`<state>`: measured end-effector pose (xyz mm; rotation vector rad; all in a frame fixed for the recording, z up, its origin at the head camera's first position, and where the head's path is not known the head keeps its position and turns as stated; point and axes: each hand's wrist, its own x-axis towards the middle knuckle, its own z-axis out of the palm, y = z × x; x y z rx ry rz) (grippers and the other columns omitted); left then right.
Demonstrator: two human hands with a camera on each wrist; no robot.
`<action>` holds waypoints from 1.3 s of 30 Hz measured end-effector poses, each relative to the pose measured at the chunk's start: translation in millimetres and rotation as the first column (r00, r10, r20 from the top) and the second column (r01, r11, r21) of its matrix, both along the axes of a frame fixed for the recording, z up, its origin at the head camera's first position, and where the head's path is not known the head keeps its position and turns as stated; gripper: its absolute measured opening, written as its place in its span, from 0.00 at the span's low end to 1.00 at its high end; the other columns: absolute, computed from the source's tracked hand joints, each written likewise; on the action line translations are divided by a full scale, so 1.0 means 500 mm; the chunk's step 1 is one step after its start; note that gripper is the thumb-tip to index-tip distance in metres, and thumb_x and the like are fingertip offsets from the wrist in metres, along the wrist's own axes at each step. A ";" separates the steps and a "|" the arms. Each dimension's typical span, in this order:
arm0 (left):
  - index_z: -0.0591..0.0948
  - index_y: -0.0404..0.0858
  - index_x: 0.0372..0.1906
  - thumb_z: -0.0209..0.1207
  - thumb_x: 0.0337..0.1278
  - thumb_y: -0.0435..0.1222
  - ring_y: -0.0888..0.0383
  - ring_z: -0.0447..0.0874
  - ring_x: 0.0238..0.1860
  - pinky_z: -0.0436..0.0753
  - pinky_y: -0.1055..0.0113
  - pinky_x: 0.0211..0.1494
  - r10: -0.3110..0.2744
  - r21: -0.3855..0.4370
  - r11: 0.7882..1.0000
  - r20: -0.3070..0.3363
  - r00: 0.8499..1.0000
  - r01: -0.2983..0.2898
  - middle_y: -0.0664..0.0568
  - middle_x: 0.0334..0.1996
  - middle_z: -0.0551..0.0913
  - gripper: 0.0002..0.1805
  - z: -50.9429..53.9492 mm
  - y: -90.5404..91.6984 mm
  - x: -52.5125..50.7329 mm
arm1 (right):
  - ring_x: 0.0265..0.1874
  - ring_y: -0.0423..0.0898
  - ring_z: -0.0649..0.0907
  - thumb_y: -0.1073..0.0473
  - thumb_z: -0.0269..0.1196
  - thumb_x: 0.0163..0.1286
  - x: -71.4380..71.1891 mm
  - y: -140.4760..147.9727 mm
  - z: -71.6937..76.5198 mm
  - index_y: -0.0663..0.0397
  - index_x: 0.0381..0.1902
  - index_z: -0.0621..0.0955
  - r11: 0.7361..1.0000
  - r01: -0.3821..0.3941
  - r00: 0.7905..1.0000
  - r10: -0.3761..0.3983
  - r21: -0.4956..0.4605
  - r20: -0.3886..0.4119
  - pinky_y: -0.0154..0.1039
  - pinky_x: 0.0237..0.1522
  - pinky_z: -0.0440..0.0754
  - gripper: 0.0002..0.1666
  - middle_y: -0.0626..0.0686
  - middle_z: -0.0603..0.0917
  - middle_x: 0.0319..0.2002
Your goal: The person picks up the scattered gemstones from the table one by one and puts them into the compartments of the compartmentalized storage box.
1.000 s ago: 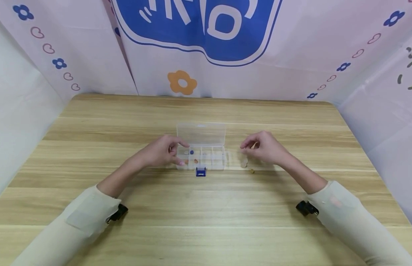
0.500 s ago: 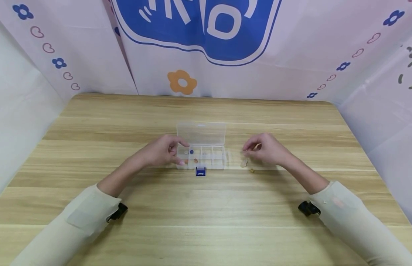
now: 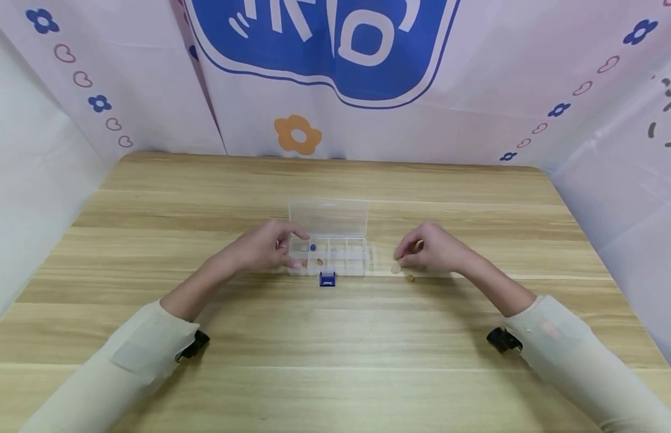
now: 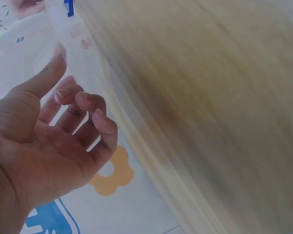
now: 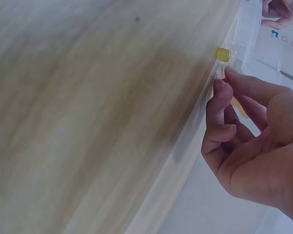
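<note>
A clear plastic compartment box [image 3: 355, 255] lies on the table with its lid [image 3: 328, 218] raised and a blue latch [image 3: 327, 279] at the front. My left hand [image 3: 265, 245] rests at the box's left end, thumb and index finger stretched apart across it, other fingers loosely curled. Inside are a blue bead [image 3: 313, 247] and small orange pieces [image 3: 320, 261]. Right of the box, my right hand [image 3: 429, 248] pinches a small clear bead [image 5: 220, 72] between thumb and index fingertip. Another clear, round piece [image 3: 396, 269] seems to lie just under these fingertips. A yellow bead [image 5: 223, 54] sits close by.
The wood-grain table [image 3: 335, 355] extends on all sides of the box. Printed cloth [image 3: 422, 135] hangs behind it and at both sides. Black wrist cameras sit below both sleeves [image 3: 562, 343].
My right hand has come down slightly toward the table, its thumb and index finger closing on the clear bead. My left hand and the box keep their place.
</note>
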<state>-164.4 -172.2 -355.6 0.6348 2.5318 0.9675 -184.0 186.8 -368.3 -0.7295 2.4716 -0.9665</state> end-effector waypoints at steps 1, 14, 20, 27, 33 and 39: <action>0.80 0.29 0.63 0.74 0.55 0.28 0.60 0.64 0.20 0.69 0.69 0.28 0.001 0.001 1.000 0.002 1.000 -0.001 0.55 0.16 0.68 0.29 0.000 0.000 0.000 | 0.32 0.44 0.83 0.68 0.72 0.66 0.000 0.000 0.000 0.65 0.35 0.89 1.000 0.002 1.000 -0.002 0.001 0.003 0.34 0.31 0.81 0.02 0.53 0.90 0.34; 0.80 0.29 0.63 0.74 0.56 0.29 0.60 0.64 0.20 0.69 0.68 0.29 -0.001 -0.002 1.000 0.009 1.000 0.001 0.55 0.15 0.67 0.29 0.000 -0.001 0.001 | 0.31 0.44 0.83 0.69 0.71 0.67 0.002 -0.002 0.000 0.63 0.33 0.88 1.000 0.024 0.999 -0.024 0.003 0.035 0.34 0.28 0.81 0.02 0.53 0.89 0.33; 0.80 0.29 0.64 0.74 0.56 0.28 0.60 0.64 0.20 0.71 0.67 0.30 -0.002 -0.009 1.000 0.015 1.000 0.002 0.55 0.15 0.68 0.29 0.002 0.001 0.002 | 0.31 0.44 0.83 0.67 0.72 0.67 0.002 -0.004 0.003 0.64 0.34 0.89 0.999 0.030 0.999 -0.031 0.026 0.040 0.34 0.30 0.82 0.03 0.52 0.89 0.34; 0.80 0.30 0.64 0.74 0.55 0.28 0.60 0.66 0.21 0.69 0.68 0.28 -0.002 -0.022 1.000 0.014 1.000 0.003 0.54 0.17 0.70 0.30 -0.001 0.001 0.001 | 0.28 0.43 0.83 0.66 0.72 0.67 0.002 -0.004 0.007 0.62 0.34 0.89 0.998 0.044 0.998 -0.045 0.038 0.051 0.35 0.29 0.83 0.03 0.50 0.88 0.32; 0.80 0.30 0.64 0.74 0.55 0.28 0.61 0.65 0.20 0.69 0.68 0.28 -0.008 -0.010 1.000 0.014 1.000 0.008 0.55 0.16 0.69 0.30 -0.001 0.000 0.000 | 0.28 0.45 0.84 0.66 0.71 0.68 0.003 -0.001 0.008 0.62 0.35 0.89 0.999 0.045 0.996 -0.046 0.013 0.070 0.37 0.31 0.84 0.03 0.51 0.89 0.33; 0.80 0.30 0.64 0.74 0.56 0.28 0.61 0.65 0.19 0.70 0.68 0.28 -0.012 -0.004 1.000 0.011 1.000 0.012 0.55 0.16 0.69 0.30 -0.002 -0.001 0.001 | 0.25 0.45 0.81 0.67 0.69 0.71 0.004 -0.002 0.011 0.62 0.37 0.88 0.999 0.054 0.997 -0.054 0.001 0.062 0.36 0.28 0.81 0.02 0.53 0.87 0.33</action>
